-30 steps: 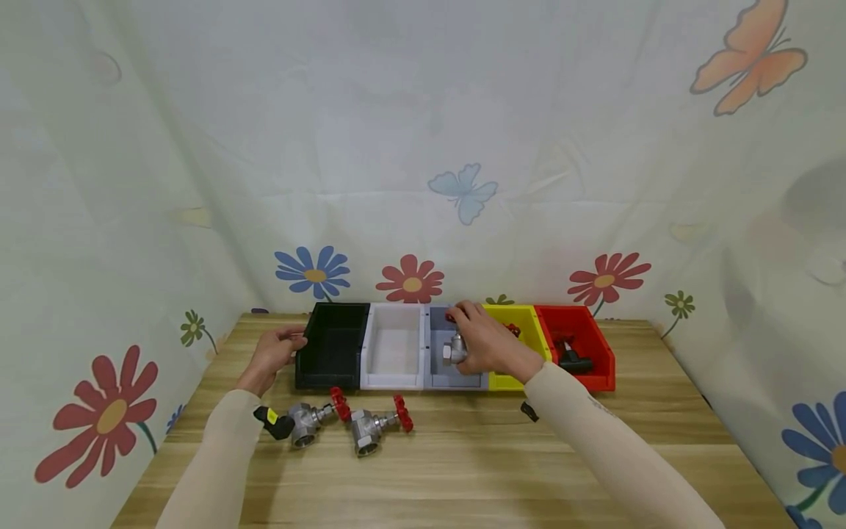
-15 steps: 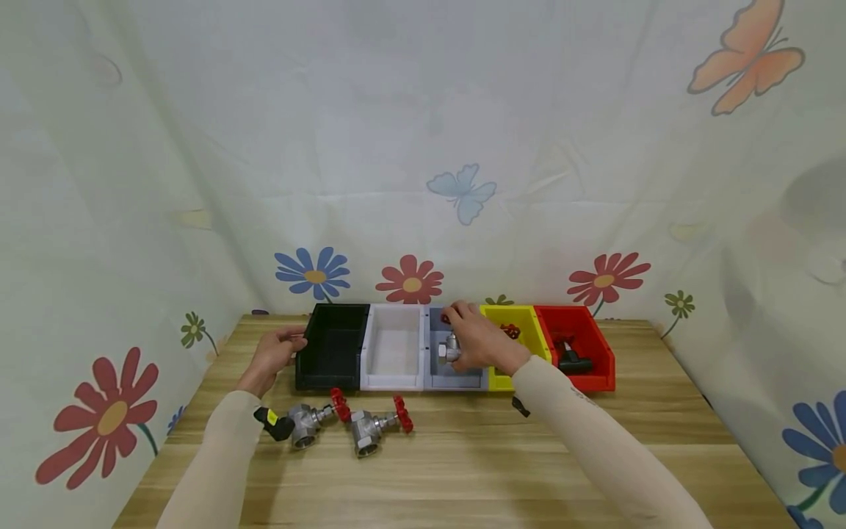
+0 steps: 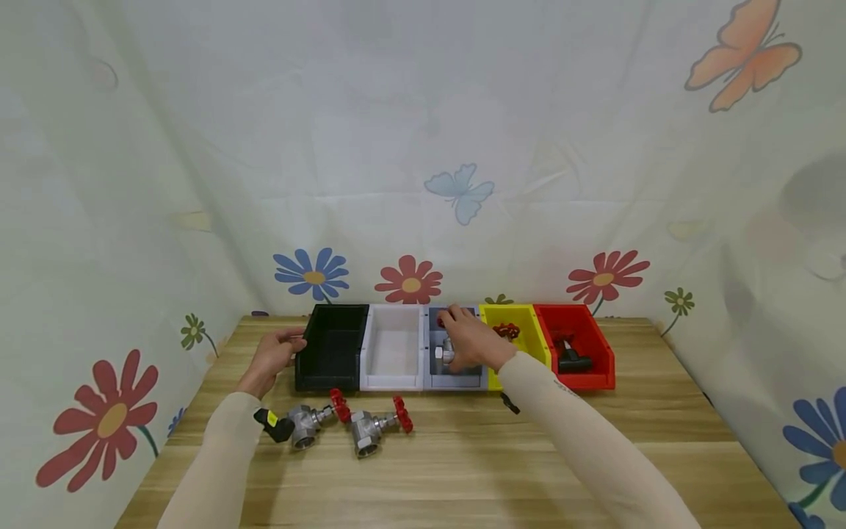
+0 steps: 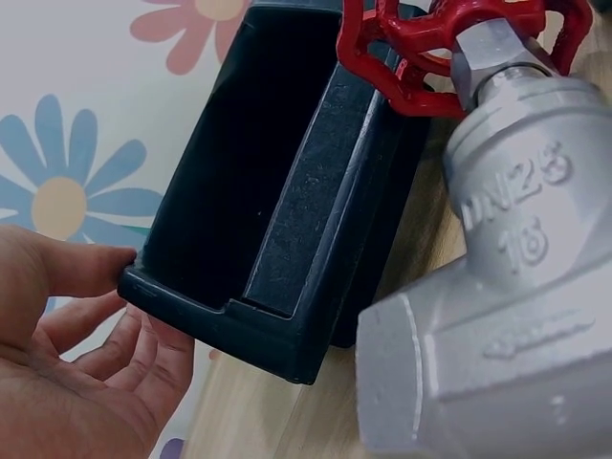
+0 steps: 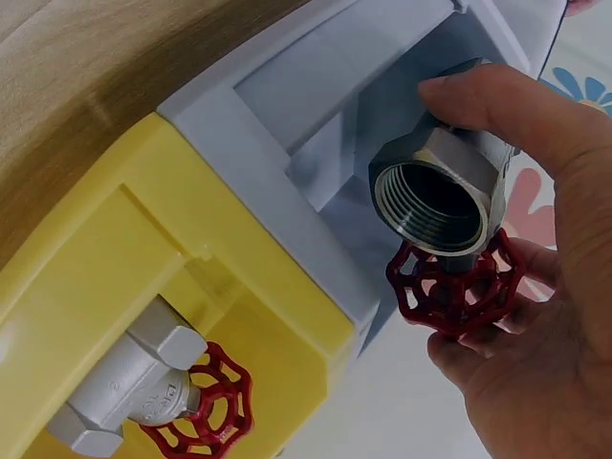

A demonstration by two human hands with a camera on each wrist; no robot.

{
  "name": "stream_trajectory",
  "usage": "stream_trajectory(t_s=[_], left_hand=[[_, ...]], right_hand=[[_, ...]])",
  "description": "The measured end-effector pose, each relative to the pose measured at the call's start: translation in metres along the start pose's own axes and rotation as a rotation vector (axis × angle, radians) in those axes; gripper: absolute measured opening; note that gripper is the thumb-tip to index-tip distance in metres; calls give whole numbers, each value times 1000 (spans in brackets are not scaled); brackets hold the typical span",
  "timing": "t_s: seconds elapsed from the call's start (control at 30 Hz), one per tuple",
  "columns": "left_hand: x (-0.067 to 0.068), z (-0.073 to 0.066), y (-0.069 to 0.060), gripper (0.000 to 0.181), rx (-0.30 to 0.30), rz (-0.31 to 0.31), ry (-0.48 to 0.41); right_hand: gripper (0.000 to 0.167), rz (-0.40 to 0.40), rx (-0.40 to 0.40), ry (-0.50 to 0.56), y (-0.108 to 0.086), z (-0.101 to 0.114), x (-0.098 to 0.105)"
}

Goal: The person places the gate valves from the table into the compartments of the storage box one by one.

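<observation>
My right hand (image 3: 471,339) grips a metal valve (image 5: 435,191) with a red handwheel over the grey bin (image 3: 456,382). In the right wrist view the thumb lies on the valve's body and the fingers are around the handwheel side; the valve's threaded opening faces the camera. My left hand (image 3: 271,358) is at the left edge of the black bin (image 4: 273,330), its thumb and fingertips pinching the rim's corner. Two more valves with red handwheels, a left valve (image 3: 305,425) and a right valve (image 3: 365,432), lie on the table in front of the bins.
A white bin (image 3: 393,382) stands between the black and grey ones. The yellow bin (image 5: 105,249) holds a valve (image 5: 143,378) with a red handwheel. At the right end the red bin (image 3: 598,382) holds a black-handled item (image 3: 573,361). A patterned curtain (image 3: 370,147) hangs behind the table.
My right hand has shifted slightly left with the valve and sunk a little toward the grey bin, uncovering more of the yellow bin. The left hand has stayed at the black bin.
</observation>
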State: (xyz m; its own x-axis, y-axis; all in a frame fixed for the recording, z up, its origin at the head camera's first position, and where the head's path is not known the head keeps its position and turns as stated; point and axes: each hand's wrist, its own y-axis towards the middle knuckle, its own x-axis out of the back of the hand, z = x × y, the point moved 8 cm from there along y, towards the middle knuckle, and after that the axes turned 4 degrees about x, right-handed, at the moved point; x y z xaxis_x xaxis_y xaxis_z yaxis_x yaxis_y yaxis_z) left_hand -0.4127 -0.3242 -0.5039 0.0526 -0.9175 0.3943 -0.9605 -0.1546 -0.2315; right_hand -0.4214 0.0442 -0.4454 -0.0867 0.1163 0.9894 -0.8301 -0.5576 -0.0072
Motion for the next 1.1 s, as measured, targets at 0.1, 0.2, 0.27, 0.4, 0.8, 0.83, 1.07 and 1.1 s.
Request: stream_trajectory(t_s=[0.1, 0.2, 0.27, 0.4, 0.8, 0.83, 1.07, 1.1], left_hand=[[0, 1, 0, 45, 2, 3, 0], [0, 1, 0, 46, 0, 1, 3], [0, 0, 1, 45, 3, -3, 3], [0, -1, 1, 45, 3, -5, 8], [-1, -5, -2, 45, -15, -3, 10], [-1, -5, -2, 45, -18, -3, 11], [0, -4, -3, 45, -22, -5, 16], [0, -4, -3, 45, -21, -6, 16]], right_hand=[[96, 21, -14, -7, 3, -2, -5], [96, 31, -12, -16, 6, -5, -10], [95, 34, -6, -23, 8, -5, -13], [96, 43, -9, -16, 11, -8, -19], [97, 92, -41, -19, 18, -12, -27], [97, 97, -37, -20, 18, -12, -28], [97, 120, -28, -28, 23, -11, -30], [97, 126, -35, -29, 24, -12, -30]])
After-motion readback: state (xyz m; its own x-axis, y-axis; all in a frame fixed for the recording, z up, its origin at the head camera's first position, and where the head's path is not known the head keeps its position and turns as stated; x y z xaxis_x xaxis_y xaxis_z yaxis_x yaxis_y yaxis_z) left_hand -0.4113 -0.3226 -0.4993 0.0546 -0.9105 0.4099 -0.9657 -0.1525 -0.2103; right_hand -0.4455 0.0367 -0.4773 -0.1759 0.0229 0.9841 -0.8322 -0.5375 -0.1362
